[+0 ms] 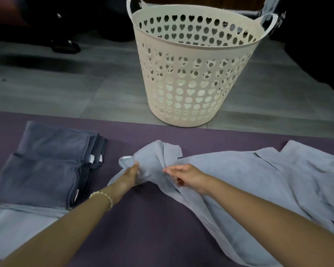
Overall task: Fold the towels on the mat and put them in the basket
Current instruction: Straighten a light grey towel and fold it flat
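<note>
A crumpled light grey-blue towel [245,182] lies across the right half of the purple mat [154,228]. My left hand [128,177] grips its bunched left end, near a small white tag. My right hand [187,177] pinches a fold of the same towel just to the right. Two stacks of folded darker blue-grey towels [46,166] lie on the mat at the left. The cream basket [193,54] with heart-shaped holes stands on the floor beyond the mat; nothing shows inside it.
Grey tiled floor [66,89] runs between the mat and dark furniture at the back. A pale cloth [17,224] lies at the near left edge of the mat. A dark mass [320,54] fills the right background.
</note>
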`<move>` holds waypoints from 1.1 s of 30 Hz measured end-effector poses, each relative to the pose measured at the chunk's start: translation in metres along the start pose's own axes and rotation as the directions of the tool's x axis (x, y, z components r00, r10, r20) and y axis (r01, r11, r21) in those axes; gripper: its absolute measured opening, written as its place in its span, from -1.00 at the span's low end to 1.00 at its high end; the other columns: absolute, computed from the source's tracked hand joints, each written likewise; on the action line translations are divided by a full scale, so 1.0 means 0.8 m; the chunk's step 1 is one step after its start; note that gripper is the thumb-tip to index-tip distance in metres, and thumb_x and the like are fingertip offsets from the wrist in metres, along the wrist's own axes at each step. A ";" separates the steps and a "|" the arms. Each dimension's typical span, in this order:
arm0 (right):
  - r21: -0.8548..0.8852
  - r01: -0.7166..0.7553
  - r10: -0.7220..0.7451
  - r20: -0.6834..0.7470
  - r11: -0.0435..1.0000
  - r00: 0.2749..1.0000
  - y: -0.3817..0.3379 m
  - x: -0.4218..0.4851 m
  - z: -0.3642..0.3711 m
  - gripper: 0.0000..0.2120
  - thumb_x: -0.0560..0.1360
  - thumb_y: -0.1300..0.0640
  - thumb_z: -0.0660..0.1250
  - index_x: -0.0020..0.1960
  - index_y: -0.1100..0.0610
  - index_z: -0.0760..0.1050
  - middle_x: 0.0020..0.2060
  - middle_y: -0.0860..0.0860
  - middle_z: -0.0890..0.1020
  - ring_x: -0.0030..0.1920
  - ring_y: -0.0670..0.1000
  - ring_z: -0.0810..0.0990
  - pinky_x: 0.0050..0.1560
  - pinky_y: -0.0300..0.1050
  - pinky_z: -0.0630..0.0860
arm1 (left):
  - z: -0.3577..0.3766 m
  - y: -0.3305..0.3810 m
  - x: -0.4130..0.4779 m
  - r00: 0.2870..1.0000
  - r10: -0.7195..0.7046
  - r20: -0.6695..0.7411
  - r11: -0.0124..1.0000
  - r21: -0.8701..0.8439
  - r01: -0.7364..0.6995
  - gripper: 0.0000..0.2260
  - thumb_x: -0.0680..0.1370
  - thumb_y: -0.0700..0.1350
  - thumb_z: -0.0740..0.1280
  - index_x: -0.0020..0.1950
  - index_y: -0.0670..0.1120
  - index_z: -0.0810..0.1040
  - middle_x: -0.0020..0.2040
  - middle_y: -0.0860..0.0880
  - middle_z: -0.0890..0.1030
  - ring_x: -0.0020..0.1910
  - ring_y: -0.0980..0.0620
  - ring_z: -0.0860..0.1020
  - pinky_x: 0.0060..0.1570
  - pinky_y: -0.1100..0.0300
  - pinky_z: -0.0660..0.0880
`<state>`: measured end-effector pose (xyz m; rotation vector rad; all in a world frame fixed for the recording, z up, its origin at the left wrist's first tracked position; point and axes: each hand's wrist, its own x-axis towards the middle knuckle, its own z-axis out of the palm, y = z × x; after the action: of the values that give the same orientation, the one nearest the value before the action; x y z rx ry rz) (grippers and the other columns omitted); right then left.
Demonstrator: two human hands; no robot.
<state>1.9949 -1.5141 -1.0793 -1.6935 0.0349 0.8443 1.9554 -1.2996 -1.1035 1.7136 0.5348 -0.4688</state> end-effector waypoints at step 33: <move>-0.002 0.212 -0.211 -0.038 0.977 0.977 -0.078 -0.053 0.085 -0.83 0.49 0.08 0.40 -0.04 0.18 0.65 -0.19 0.04 0.70 -0.15 -0.09 0.66 -0.16 -0.33 0.56 | -0.053 0.037 -0.110 0.914 0.334 0.230 0.941 -0.023 -0.338 -0.51 0.46 -0.14 0.46 0.34 0.07 0.42 0.02 -0.12 0.61 0.07 -0.03 0.62 0.15 0.17 0.53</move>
<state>1.9566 -1.4529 -1.0080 -1.6771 -0.1167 0.6522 1.9020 -1.2721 -1.0209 1.6966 0.0620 -0.4164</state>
